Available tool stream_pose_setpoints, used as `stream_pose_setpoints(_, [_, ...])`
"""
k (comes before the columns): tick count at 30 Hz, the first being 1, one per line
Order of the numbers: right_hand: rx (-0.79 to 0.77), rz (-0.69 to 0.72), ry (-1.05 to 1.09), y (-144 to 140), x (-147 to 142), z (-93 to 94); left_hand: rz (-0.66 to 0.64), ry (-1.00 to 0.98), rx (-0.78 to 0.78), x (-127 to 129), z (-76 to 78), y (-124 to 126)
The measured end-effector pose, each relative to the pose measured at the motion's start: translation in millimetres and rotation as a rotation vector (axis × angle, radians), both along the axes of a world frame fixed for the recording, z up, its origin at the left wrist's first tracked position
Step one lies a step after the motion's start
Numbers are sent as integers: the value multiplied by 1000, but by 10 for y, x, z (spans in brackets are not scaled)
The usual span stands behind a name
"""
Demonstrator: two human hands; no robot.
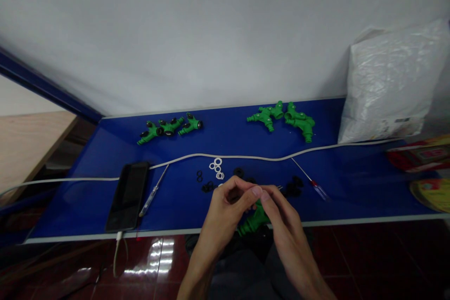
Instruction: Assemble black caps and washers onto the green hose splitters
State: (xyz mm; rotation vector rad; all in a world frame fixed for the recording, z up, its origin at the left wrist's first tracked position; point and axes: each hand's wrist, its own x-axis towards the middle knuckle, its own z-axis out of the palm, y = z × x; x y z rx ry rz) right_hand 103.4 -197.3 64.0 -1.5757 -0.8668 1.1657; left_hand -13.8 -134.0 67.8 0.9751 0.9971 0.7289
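Both hands are raised at the front edge of the blue table (225,138). Left hand (223,208) and right hand (285,215): thumb tips meeting, fingers curled; whether a small part is pinched there cannot be told. Green fitting (258,219): at 6 o'clock from the fingertips, just below them, partly covered by both hands; contact with the fingers cannot be confirmed. White rings (218,165): on the table at 10 o'clock. Black rings (199,176): beyond the left hand, between 9 and 10 o'clock. Black parts (294,187): at 3 o'clock, near the right hand. Red-collared screwdriver (319,191): also 3 o'clock, farther out.
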Motion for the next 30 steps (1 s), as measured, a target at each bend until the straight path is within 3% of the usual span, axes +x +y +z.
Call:
stream_pose_setpoints(12, [52, 68, 22, 9, 0, 69, 38, -117, -116, 22, 46, -41])
stream_pose_setpoints(20, [16, 78, 2, -9, 23, 42, 18, -197, -137, -9, -30, -76])
stream_pose_setpoints(26, [32, 65, 28, -15, 28, 19, 41, -102, -104, 12, 28, -88])
stream_pose_setpoints(30, [75, 35, 73, -37, 15, -8, -34, -61, -101, 19, 52, -102])
